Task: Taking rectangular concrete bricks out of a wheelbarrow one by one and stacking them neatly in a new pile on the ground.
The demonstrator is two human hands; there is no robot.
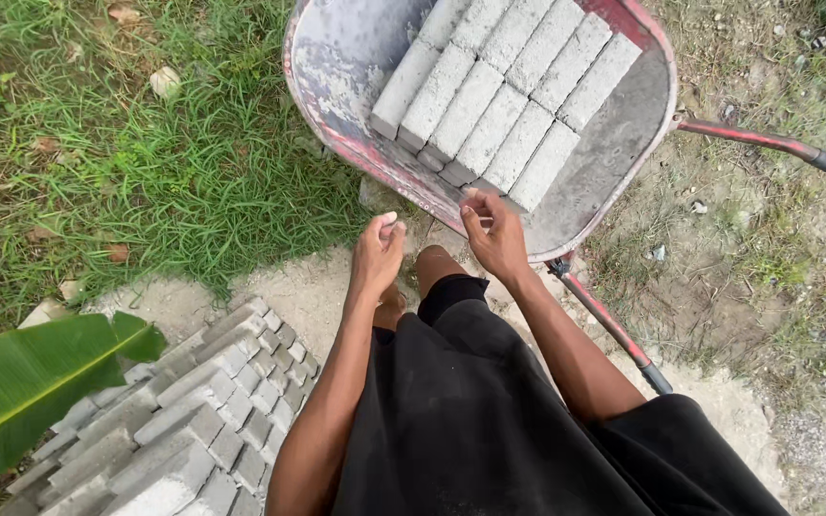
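Note:
A red wheelbarrow (336, 57) with a cement-stained tray stands at the top, holding several grey concrete bricks (509, 96) laid in rows. My right hand (495, 234) hovers at the tray's near rim, fingers loosely curled, just below the nearest brick and holding nothing. My left hand (378, 253) is a little to the left over the sandy ground, fingers bent and apart, also with nothing in it. A stack of the same grey bricks (184, 420) lies at the lower left beside my legs.
The wheelbarrow's two red handles with black grips (767, 143) reach right and down toward me. Grass covers the upper left. A large green leaf (31, 382) overhangs the brick stack. Gravelly dirt lies to the right.

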